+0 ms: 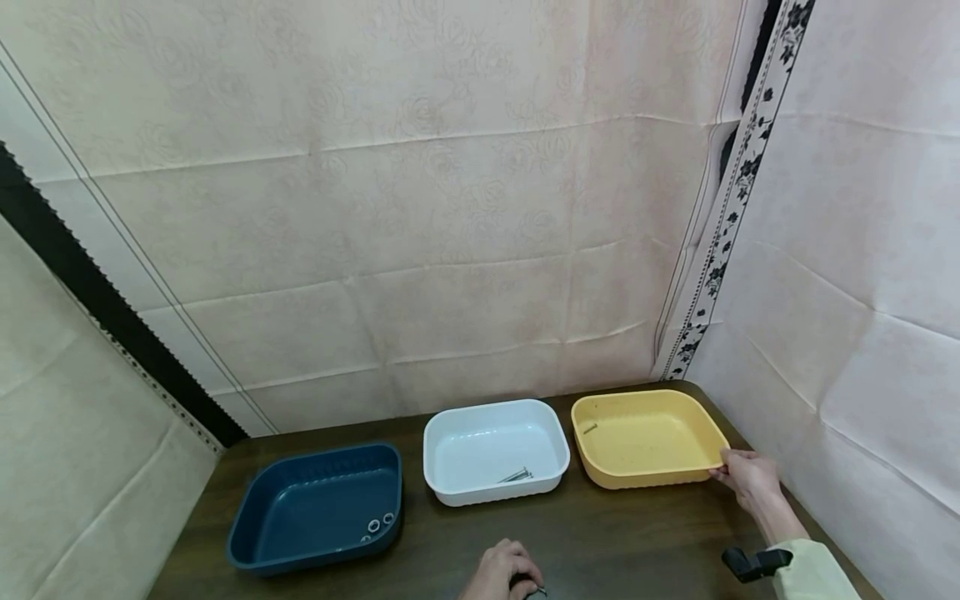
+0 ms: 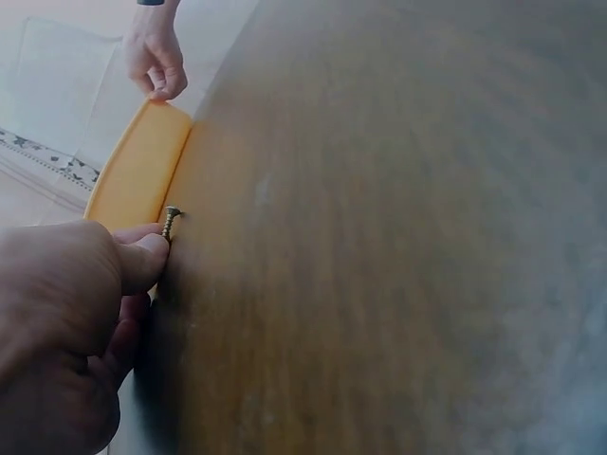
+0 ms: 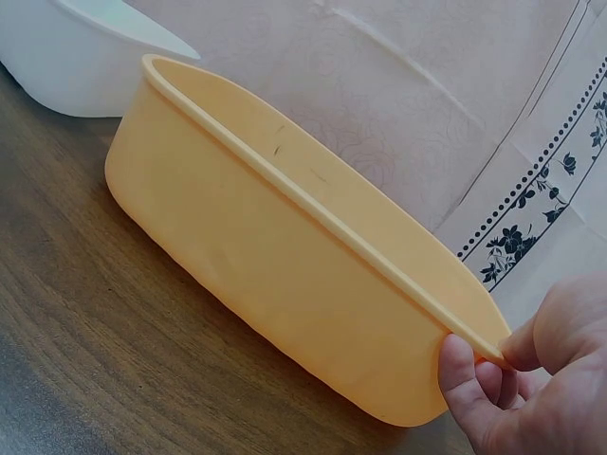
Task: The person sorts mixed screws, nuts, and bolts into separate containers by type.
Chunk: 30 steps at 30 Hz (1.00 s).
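Observation:
My left hand is low in the head view, over the table in front of the white tray. In the left wrist view its thumb and finger pinch a brass-coloured screw, head upward. My right hand pinches the rim of the yellow tray at its near right corner; the right wrist view shows fingers and thumb on either side of that rim. One small screw lies at the left inside the yellow tray.
In the middle stands a white tray with several silver screws. At the left, a dark blue tray holds metal nuts in its near right corner. The wooden table meets cloth-covered walls at the back and sides.

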### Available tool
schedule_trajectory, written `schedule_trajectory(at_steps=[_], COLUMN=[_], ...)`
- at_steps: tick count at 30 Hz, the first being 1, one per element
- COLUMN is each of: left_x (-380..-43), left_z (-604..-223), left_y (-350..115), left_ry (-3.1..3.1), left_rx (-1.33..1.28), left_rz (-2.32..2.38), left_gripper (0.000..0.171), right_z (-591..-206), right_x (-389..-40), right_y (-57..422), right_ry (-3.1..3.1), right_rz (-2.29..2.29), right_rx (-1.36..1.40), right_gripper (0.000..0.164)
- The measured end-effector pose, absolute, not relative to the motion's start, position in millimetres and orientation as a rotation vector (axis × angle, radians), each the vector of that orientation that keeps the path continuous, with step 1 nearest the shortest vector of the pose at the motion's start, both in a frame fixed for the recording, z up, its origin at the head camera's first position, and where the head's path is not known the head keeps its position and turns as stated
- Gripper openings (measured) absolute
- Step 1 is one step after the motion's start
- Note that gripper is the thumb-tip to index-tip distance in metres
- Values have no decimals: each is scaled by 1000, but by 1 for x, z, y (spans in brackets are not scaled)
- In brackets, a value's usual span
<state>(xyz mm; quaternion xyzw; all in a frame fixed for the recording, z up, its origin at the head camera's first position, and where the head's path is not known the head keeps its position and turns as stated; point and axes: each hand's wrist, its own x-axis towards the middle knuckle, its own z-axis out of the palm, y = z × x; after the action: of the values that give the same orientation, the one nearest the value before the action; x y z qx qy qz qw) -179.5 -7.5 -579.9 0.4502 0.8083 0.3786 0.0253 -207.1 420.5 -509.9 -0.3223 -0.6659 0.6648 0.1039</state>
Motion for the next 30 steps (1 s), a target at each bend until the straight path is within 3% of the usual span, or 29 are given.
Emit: schedule_trajectory(at_steps=[12,22,30], left_x=[-176,-180,-192], left_z=[-578,-546,-522], left_y=[0,23,50], left_ry=[2613,2623,2654], left_rx=[1388,1287,1360], left_rz=[1313,1514,1622], left_gripper=[13,15,16], right_z=[-510,-511,-511], right_x=[-207,-208,-208], right_y=[421,421,420], right_ry=[-1971,-1963,-1957], right_rz=[1957,1953,1946], right_rx=[-928,-934,-967], right_gripper=[47,46,46])
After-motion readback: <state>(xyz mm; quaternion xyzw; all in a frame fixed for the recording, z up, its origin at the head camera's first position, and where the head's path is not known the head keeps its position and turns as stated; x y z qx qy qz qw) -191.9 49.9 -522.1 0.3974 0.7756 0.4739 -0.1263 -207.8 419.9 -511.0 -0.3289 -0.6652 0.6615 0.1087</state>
